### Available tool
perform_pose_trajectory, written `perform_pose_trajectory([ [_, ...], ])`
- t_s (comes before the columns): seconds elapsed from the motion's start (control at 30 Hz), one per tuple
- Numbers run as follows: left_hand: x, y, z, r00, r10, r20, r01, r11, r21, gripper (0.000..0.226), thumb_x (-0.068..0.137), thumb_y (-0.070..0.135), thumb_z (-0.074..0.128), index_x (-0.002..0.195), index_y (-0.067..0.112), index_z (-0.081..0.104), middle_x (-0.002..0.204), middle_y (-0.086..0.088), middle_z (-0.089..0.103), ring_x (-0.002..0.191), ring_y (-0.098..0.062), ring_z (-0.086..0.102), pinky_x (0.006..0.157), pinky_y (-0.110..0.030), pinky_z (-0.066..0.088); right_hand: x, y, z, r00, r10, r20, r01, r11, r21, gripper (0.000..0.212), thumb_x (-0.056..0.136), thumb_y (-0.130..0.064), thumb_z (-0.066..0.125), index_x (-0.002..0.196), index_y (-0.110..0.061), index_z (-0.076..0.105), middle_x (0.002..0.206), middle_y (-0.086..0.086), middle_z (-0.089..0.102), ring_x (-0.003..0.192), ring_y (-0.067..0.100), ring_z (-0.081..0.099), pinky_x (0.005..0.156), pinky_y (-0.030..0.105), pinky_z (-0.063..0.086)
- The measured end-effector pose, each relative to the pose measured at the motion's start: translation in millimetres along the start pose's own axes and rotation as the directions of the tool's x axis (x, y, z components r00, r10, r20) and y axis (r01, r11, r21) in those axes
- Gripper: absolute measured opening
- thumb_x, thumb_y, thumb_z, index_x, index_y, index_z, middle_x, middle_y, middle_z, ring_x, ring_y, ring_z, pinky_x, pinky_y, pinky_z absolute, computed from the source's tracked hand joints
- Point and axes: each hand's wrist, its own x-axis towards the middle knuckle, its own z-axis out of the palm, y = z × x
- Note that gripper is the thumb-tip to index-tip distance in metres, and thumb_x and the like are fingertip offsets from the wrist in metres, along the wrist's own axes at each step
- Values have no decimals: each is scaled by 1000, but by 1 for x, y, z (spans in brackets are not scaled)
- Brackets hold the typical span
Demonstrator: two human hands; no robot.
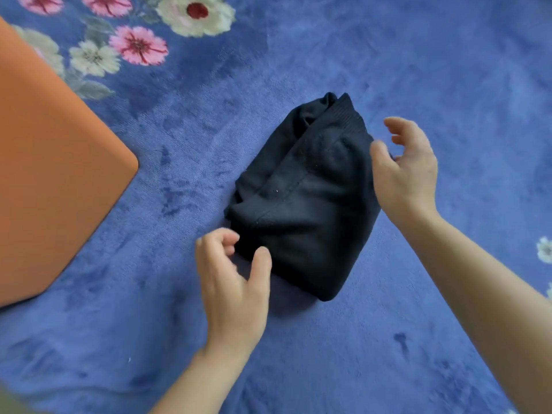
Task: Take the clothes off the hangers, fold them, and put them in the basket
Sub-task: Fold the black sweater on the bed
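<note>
A black garment (301,195), folded into a compact bundle, lies on the blue carpet in the middle of the view. My left hand (236,282) is at its near left corner, fingers loosely curled, thumb touching the fabric's edge. My right hand (406,168) is at the bundle's right side, fingers spread and relaxed, thumb against the cloth. Neither hand grips the garment. No hanger or basket is plainly visible.
An orange flat-sided object (50,174) with a rounded corner fills the left edge. The blue carpet (388,339) has a flower pattern (137,46) at the top left and small white flowers at the right edge.
</note>
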Motion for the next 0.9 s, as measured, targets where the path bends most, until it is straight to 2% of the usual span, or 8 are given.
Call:
perform_pose_trajectory([
  [0.1,21,7,19,920,380,91,-391,889,237,46,86,39,50,126,17,51,139,-7,39,129,-24,35,108,-36,25,-10,20,13,996,-75,42,80,984,-156,50,97,-32,46,146,-31,39,157,-4,29,146,13,20,119,37,16],
  [0.27,60,-8,56,938,82,338,-283,746,603,59,94,50,46,148,37,26,162,-7,0,146,-39,4,114,-57,15,-29,42,40,913,36,406,78,962,-262,59,101,-50,33,152,-47,4,163,-14,2,149,7,-7,120,38,-4],
  [0.37,63,-11,52,935,117,336,-315,713,626,60,93,48,49,148,38,27,161,-8,6,135,-39,24,104,-53,30,-30,44,37,970,74,233,-58,996,-75,60,98,-44,46,152,-43,17,161,-12,12,147,6,6,115,35,3],
  [0.47,66,-8,39,921,111,374,-309,792,526,56,92,41,55,144,39,35,155,-6,17,118,-33,42,101,-45,36,-49,55,30,923,384,16,-378,900,217,53,91,-44,60,138,-25,42,138,-3,40,125,15,43,109,33,31],
  [0.53,70,-4,31,928,54,369,-228,865,446,53,89,38,61,139,42,41,144,2,27,99,-22,51,98,-38,38,-62,63,27,826,532,187,-559,725,403,46,85,-50,67,115,-15,58,114,-3,60,104,14,59,97,36,47],
  [0.63,74,6,27,929,-49,367,-96,925,369,52,83,33,69,128,48,49,122,10,37,81,-2,49,91,-27,37,-69,67,20,741,474,475,-671,535,514,44,81,-44,72,115,-16,65,112,-3,72,107,15,67,98,40,50],
  [0.83,55,5,9,840,-238,488,147,965,217,56,64,40,72,116,51,54,125,8,51,91,10,47,76,-16,35,-75,61,0,672,425,607,-715,587,380,44,79,-24,76,121,-24,61,111,-6,72,103,15,69,93,39,54],
  [0.9,32,-3,-2,810,-278,516,183,956,228,50,75,33,72,117,50,51,125,10,48,81,15,44,69,-11,32,-87,58,-9,654,444,613,-716,626,311,38,79,-20,74,115,-27,63,108,-8,73,98,13,70,86,35,56],
])
